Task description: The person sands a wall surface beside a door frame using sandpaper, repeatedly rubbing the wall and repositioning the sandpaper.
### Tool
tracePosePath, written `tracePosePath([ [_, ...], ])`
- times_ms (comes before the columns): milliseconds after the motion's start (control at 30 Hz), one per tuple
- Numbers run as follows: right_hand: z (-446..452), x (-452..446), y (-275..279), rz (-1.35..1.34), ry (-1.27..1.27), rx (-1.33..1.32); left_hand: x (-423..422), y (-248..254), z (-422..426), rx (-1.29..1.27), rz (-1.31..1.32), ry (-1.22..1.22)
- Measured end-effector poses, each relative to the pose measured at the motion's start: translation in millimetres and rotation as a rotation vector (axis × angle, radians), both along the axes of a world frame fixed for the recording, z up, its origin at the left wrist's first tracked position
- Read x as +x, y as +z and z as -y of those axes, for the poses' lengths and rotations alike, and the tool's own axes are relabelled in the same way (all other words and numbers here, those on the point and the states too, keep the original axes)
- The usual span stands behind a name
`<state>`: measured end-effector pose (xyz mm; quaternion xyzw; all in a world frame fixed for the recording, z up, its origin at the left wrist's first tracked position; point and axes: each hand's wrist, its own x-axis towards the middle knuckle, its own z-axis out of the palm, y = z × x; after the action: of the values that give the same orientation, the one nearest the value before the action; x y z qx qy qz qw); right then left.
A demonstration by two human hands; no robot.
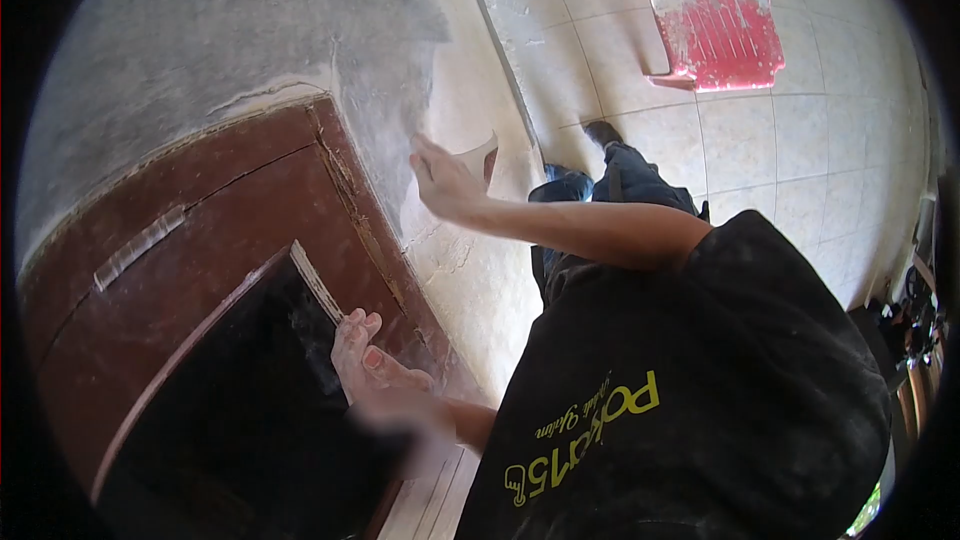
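My right hand point(448, 183) is at the wall beside the frame, its fingers closed. From behind it sticks out a curled sheet of sandpaper point(489, 162), pale on one face and reddish brown on the other; most of it is hidden. Lower down, my left hand point(378, 365), whitened with dust, is curled at the inner edge of a reddish-brown wooden window frame point(290, 180). Its wrist is smeared by blur. Worn, splintered wood runs along the frame's side. Grey plaster point(230, 30) covers the wall above, turning pale near my right hand.
A red plastic chair point(720, 40) spattered with white stands on the tiled floor point(740, 155). The dark opening point(240, 420) lies inside the frame. A metal hinge point(140, 248) is fixed to the wood. Dark cluttered items point(905, 325) are at the right edge.
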<state>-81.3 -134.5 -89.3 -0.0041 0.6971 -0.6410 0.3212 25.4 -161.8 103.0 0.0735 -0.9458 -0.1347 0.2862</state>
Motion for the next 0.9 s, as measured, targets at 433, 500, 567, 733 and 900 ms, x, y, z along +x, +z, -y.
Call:
tracePosePath([
  [433,10.9,-11.2,-13.3,0.073,0.07,-0.009,-1.9,-0.1,6.0,-0.04,0.027,-0.045],
  [500,8.9,-36.1,-15.8,0.231,0.088,0.023,-0.7,0.6,7.7,-0.058,0.035,-0.051],
  [567,8.7,-17.2,-4.5,0.184,0.082,-0.033,-1.5,2.1,6.3,-0.054,0.034,-0.054],
  [733,-1.9,-27.6,-3.9,0.172,0.105,-0.027,-1.5,3.3,6.0,-0.055,0.046,-0.043],
  [900,-1.2,2.4,0.3,0.113,0.066,-0.115,2.0,1.6,9.9,-0.015,0.068,-0.091],
])
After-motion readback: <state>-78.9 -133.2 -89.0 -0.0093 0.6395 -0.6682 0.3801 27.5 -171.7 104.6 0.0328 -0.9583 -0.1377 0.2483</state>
